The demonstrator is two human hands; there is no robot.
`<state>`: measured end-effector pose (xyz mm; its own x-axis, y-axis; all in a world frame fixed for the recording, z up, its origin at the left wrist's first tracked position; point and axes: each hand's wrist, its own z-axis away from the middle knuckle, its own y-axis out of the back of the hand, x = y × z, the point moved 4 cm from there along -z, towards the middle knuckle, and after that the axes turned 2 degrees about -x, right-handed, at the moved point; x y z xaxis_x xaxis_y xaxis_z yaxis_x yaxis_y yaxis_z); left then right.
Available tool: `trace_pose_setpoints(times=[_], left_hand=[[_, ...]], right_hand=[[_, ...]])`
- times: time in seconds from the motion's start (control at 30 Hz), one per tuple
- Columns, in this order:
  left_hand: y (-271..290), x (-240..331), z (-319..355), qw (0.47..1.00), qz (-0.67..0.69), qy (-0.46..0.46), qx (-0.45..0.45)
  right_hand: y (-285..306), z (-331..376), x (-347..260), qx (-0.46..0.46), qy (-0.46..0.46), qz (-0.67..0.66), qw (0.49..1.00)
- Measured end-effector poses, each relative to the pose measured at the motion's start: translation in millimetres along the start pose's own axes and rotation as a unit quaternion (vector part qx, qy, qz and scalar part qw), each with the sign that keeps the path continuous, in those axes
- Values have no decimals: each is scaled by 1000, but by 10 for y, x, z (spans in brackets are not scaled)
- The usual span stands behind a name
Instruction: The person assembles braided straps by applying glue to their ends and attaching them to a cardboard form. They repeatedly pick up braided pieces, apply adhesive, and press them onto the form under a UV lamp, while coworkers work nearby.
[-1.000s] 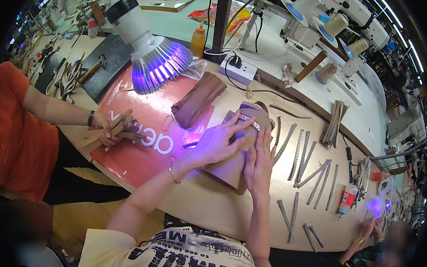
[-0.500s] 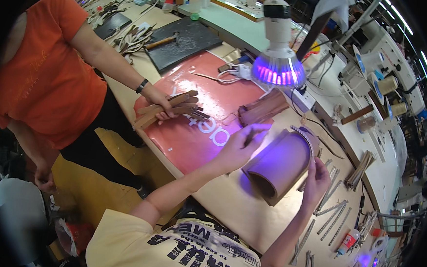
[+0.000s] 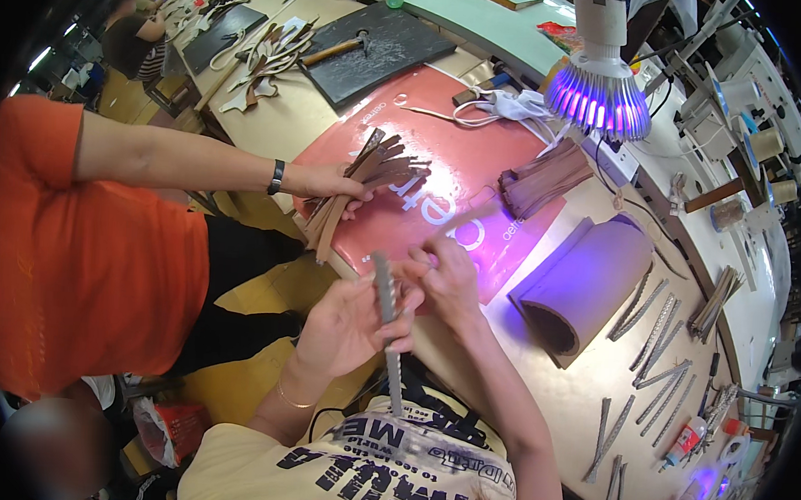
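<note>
The left hand (image 3: 345,325) holds a long grey strip (image 3: 387,327) upright in front of the body, its grip closed around the middle with the thumb pressing across the face; the strip's lower end hangs over the yellow printed shirt (image 3: 360,467) and its upper end rises toward the right hand (image 3: 445,276). The right hand's grip is pinched shut on a thin tan strip (image 3: 462,219) that slants up over the red mat (image 3: 442,175) (whether the fingertips also touch the grey strip's top I cannot tell). Judging from this, the step in hand is pairing or lining up the two strips, held above the near edge of the table (image 3: 521,386).

The next move seems to call for a steady left hand and a fine, aligned placement by the right, edge to edge, without letting the long strip swing.

Nearby, a violet-glowing lamp (image 3: 598,97) hangs over a rolled sheet (image 3: 586,284), and more strips (image 3: 656,348) lie in rows to the right. A person in an orange shirt (image 3: 80,249) steadies a fan of brown strips (image 3: 368,179) on the mat.
</note>
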<state>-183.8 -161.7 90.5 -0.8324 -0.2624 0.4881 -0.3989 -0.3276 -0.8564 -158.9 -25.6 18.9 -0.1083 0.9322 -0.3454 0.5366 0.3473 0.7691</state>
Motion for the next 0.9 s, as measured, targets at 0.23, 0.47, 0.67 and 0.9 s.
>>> trace_pose_setpoints(times=[0.23, 0.47, 0.67, 0.9], left_hand=[[-104, -195, -467, 999, 27, -6, -27], [-414, -568, -1236, 990, -111, -71, -54], [-656, -457, -1625, 981, -157, -89, -66], [-639, -8, -1947, 966, -164, -191, -63]], right_hand=[[-10, 538, 183, -54, -332, -385, 859], [1213, 1097, 71, 108, -430, -580, 684], [1542, 997, 349, 119, -498, -540, 668], [1683, 591, 558, 182, -406, -487, 751]])
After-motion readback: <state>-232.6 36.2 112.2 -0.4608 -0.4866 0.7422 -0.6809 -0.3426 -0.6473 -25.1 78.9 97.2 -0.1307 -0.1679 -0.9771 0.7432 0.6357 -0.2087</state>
